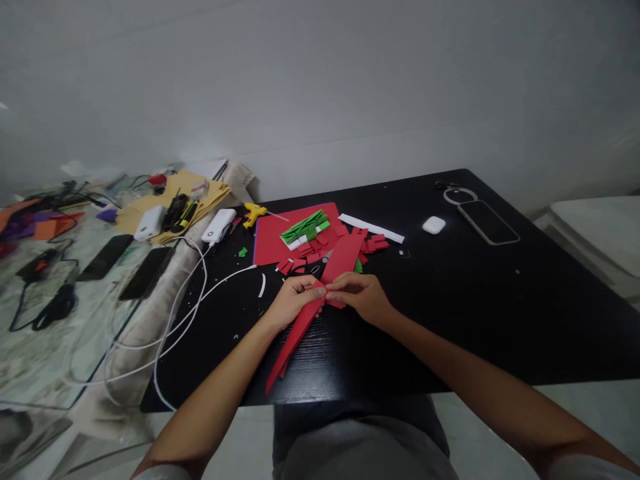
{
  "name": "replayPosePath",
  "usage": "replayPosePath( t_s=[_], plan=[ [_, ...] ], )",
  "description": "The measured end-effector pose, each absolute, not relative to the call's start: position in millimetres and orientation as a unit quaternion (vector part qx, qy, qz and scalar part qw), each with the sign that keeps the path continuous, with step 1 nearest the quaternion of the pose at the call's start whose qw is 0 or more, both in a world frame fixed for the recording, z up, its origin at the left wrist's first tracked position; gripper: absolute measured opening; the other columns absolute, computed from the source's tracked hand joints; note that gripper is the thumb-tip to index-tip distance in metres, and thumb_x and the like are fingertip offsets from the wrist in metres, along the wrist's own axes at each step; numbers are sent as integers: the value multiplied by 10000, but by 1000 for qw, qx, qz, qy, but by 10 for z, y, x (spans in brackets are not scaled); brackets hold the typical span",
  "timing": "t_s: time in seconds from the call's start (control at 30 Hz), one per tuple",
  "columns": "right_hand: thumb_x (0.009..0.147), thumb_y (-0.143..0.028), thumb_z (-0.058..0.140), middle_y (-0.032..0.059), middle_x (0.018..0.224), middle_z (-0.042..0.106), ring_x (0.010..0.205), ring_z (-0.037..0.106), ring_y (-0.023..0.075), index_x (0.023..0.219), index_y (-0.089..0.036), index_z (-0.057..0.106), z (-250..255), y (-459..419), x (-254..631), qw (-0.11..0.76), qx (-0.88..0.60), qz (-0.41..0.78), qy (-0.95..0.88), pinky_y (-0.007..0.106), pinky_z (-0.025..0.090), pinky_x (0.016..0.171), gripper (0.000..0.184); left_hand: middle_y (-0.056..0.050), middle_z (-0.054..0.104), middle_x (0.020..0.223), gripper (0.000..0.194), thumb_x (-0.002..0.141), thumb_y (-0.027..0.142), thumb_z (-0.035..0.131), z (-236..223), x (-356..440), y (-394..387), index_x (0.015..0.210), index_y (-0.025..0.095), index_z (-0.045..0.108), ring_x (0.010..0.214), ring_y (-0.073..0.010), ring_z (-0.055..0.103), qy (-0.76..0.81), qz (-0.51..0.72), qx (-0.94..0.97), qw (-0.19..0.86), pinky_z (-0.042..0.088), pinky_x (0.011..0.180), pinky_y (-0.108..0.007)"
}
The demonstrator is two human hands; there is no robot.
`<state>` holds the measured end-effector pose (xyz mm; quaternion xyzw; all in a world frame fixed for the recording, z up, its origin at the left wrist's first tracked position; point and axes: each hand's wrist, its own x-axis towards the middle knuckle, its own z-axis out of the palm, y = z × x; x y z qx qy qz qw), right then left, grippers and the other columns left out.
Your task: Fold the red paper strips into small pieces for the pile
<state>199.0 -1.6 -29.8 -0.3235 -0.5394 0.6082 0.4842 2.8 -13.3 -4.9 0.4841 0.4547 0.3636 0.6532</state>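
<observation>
A long folded strip of red paper (301, 325) slants across the front of the black table, held up in both hands. My left hand (297, 300) is closed on it, thumb on top and fingers partly hidden underneath. Close beside it, my right hand (363, 297) pinches the same paper near its middle. Just beyond the hands lie small red paper pieces (375, 244) and a pair of scissors (315, 269), partly covered. Farther back, a bundle of folded green paper strips (303, 228) rests on a red sheet (267, 243).
A yellow glue gun (254, 213) and a white power bank (219, 225) with white cables stand at the back left. A white paper strip (373, 228) lies behind the pieces. Rightward are a white earbud case (433, 225) and a phone (489, 223). The black table (500, 313) meets the wall.
</observation>
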Motion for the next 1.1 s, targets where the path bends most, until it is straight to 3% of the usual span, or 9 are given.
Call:
replayPosePath(
  t_s=[0.57,0.77,0.9,1.1],
  plan=[
    [679,-326,913,33,844,781,753,722,181,780,-212,807,-310,-11,1984,479,-325,614,-537,321,597,749,186,3,670,577,357,759,468,826,-72,31,-121,749,144,676,456,-118,608,461,365,486,647,498,474,-219],
    [677,-366,910,18,786,762,648,694,160,961,-196,775,-284,15,1988,444,-345,647,-515,277,570,593,357,4,670,571,341,765,463,815,-60,11,-94,752,149,683,448,-115,598,468,370,483,641,480,470,-215],
    [789,-475,805,-1,638,684,532,631,135,823,-171,711,-264,22,1986,419,-335,671,-512,253,534,501,320,4,669,564,324,774,449,804,-66,23,-96,744,150,683,445,-115,592,469,368,487,638,471,471,-216],
    [769,-448,801,-20,581,641,513,599,122,758,-172,663,-284,0,1958,398,-346,672,-520,236,517,484,308,1,681,597,311,762,434,805,-108,56,-105,748,149,681,458,-126,596,473,356,494,637,474,477,-231]
  ],
)
